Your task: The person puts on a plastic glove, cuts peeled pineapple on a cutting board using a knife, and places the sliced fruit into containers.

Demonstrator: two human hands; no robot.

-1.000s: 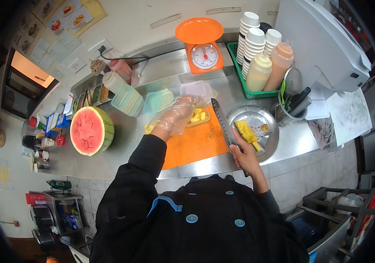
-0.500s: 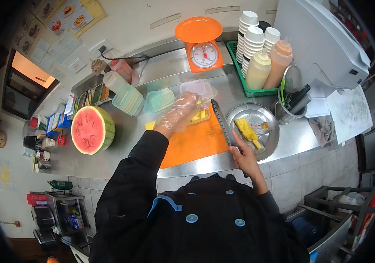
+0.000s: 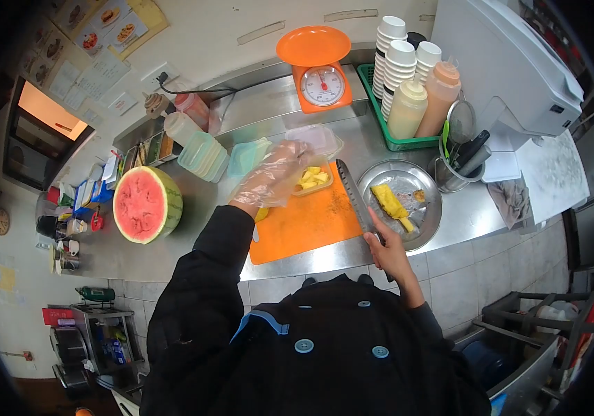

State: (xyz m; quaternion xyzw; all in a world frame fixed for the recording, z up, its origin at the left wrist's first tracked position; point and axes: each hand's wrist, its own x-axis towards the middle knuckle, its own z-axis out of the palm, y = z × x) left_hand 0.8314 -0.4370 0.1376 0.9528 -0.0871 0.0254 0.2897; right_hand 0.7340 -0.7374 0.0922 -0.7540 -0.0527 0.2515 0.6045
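My left hand [image 3: 274, 175], in a clear plastic glove, is beside a small clear container [image 3: 314, 186] of yellow fruit chunks [image 3: 313, 176], which look like pineapple. Its fingers look stretched out, with no piece visible in them, though their undersides are hidden. In my bare right hand [image 3: 388, 251] is a knife [image 3: 354, 194] with dimples along its blade, held tip away from me over the right edge of an orange cutting board [image 3: 311, 232]. Another yellow fruit piece [image 3: 261, 214] shows beside my left wrist. On a round metal plate [image 3: 433, 215] lies a long yellow fruit piece [image 3: 388, 201].
A cut watermelon [image 3: 145, 205] stands left of the board. Behind are stacked plastic containers [image 3: 203, 158], lids [image 3: 250, 156] and an orange scale [image 3: 322, 87]. A green basket [image 3: 408, 144] holds cups and sauce bottles; a metal utensil pot [image 3: 453, 177] is at right.
My left hand has drawn back leftward from over the container, uncovering more chunks. The yellow piece seen at its fingertips no longer shows there. My right hand and the knife stay nearly still.
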